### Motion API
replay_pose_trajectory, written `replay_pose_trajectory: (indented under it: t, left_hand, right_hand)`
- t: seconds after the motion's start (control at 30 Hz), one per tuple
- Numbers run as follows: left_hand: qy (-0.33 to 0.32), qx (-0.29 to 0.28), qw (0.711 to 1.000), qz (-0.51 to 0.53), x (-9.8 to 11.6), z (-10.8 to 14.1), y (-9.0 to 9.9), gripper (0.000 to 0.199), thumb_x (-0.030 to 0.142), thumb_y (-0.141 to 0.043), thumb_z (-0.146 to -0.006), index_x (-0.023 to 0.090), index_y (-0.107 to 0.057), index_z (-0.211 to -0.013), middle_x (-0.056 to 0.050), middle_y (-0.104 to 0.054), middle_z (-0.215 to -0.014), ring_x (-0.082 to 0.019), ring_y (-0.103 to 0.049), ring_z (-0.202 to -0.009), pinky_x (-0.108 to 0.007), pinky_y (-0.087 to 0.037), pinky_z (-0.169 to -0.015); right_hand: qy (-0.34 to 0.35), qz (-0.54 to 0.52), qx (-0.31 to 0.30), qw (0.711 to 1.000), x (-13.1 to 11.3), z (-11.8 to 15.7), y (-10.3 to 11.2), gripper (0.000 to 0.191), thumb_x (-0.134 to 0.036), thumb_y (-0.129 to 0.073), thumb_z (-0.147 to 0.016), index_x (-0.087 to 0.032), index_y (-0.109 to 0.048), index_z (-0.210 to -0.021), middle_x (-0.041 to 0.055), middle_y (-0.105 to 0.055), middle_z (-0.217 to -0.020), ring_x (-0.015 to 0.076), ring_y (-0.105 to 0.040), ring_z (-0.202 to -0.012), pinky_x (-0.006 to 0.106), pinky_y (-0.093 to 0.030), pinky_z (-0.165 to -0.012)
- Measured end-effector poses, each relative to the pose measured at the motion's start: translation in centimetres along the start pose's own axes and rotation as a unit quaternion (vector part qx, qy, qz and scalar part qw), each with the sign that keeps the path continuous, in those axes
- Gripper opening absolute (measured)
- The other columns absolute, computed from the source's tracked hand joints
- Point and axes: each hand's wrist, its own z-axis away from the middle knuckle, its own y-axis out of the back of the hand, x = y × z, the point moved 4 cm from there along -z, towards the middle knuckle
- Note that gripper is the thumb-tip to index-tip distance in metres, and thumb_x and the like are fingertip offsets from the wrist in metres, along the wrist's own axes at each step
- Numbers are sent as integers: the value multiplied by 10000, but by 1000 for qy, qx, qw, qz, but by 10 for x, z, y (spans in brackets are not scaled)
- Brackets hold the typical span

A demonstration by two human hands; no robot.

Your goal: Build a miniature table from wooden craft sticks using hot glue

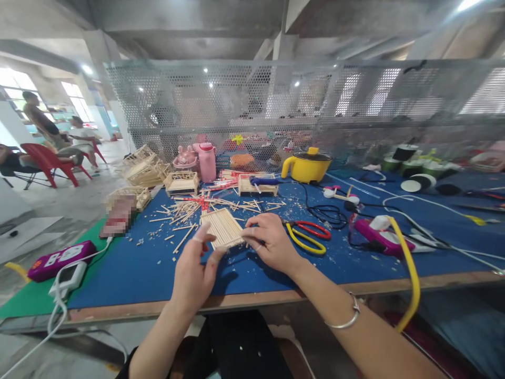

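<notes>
A small flat panel of pale wooden sticks (pixel 224 228) is held tilted just above the blue mat. My left hand (pixel 197 266) grips its left and lower edge between thumb and fingers. At its right edge, the fingers of my right hand (pixel 270 239) are pressed together on the panel's corner. Loose wooden sticks (pixel 185 210) lie scattered behind and left of the panel. A blue glue gun (pixel 268 180) rests against a small wooden frame (pixel 245 185) behind my hands. Scissors with red and yellow handles (pixel 307 237) lie right beside my right hand.
Small wooden frames (pixel 182 182) and a pink bottle (pixel 206 162) stand at the back left. A yellow pot (pixel 310 166) is at the back. Cables and a purple power strip (pixel 381 237) lie right; a purple power bank (pixel 61 260) lies left. People sit and stand far left.
</notes>
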Motion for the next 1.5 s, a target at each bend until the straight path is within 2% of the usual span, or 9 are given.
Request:
replay_pose_trajectory:
  t: [0.1, 0.2, 0.43, 0.87, 0.93, 1.0, 1.1, 1.27, 1.5]
  left_hand:
    - [78, 75, 993, 49, -15, 6, 5, 447, 350, -468, -903, 194, -413, -1318, -70, -681, -968, -167, -626, -839, -315, -485, -784]
    - [114, 54, 989, 81, -23, 10, 2, 465, 352, -484, -893, 192, -401, -1322, -55, -686, -917, -166, -635, -833, -319, -486, -780]
    - [111, 26, 988, 102, -19, 9, -2, 560, 342, -562, -843, 205, -371, -1352, -48, -697, -942, -153, -639, -804, -305, -497, -766]
    - [106, -11, 993, 57, -15, 7, -5, 488, 336, -563, -833, 213, -449, -1290, -20, -708, -875, -143, -629, -746, -305, -499, -783]
    - [107, -9, 993, 54, -14, 6, -5, 480, 336, -562, -832, 208, -454, -1283, -20, -707, -866, -143, -627, -736, -304, -500, -775]
    - [110, -5, 993, 54, -14, 6, -5, 486, 340, -566, -828, 204, -453, -1281, -20, -704, -856, -145, -627, -720, -308, -501, -765]
    - [116, -2, 992, 57, -15, 5, -6, 507, 342, -572, -820, 199, -442, -1288, -22, -697, -857, -149, -629, -713, -308, -503, -746]
    - [110, 9, 991, 72, -14, 4, -7, 504, 309, -574, -813, 197, -442, -1287, -1, -676, -813, -135, -627, -704, -268, -502, -708]
    - [121, 15, 989, 83, -15, 6, -8, 439, 289, -578, -806, 195, -477, -1222, 15, -669, -772, -114, -601, -658, -238, -494, -672]
  right_hand:
    - [-54, -13, -2, 998, 11, 5, -7, 137, -255, -576, -855, -228, -710, -841, 50, -653, -930, 196, -561, -910, 384, -382, -848]
    - [-69, -24, -4, 997, 15, 8, -13, 130, -256, -585, -845, -240, -714, -840, 51, -644, -965, 207, -553, -946, 399, -381, -869]
    - [-67, -26, -32, 997, 16, 8, -20, 143, -258, -579, -845, -241, -721, -840, 60, -632, -1028, 226, -536, -1003, 426, -371, -905]
    - [-67, 7, -32, 997, 15, 10, -23, 154, -272, -601, -812, -243, -751, -827, 67, -628, -1175, 261, -510, -1080, 473, -359, -953]
    - [-70, 1, -33, 997, 15, 10, -22, 175, -234, -597, -788, -241, -742, -885, 66, -618, -1206, 269, -502, -1099, 480, -352, -969]
    - [-77, -21, -30, 996, 15, 11, -21, 315, -169, -581, -740, -222, -697, -1028, 83, -605, -1224, 272, -502, -1117, 477, -354, -980]
    - [-107, -77, -2, 991, 19, 12, -17, 436, -102, -538, -684, -172, -618, -1107, 108, -627, -1132, 256, -540, -1062, 429, -410, -933]
    - [-125, -129, 3, 984, 23, 14, -19, 125, -118, -548, -745, -186, -615, -826, 47, -634, -820, 187, -577, -790, 321, -461, -749]
    - [-166, -132, 17, 977, 23, 14, -19, 59, -193, -598, -806, -202, -615, -751, -2, -622, -704, 138, -571, -667, 257, -434, -653]
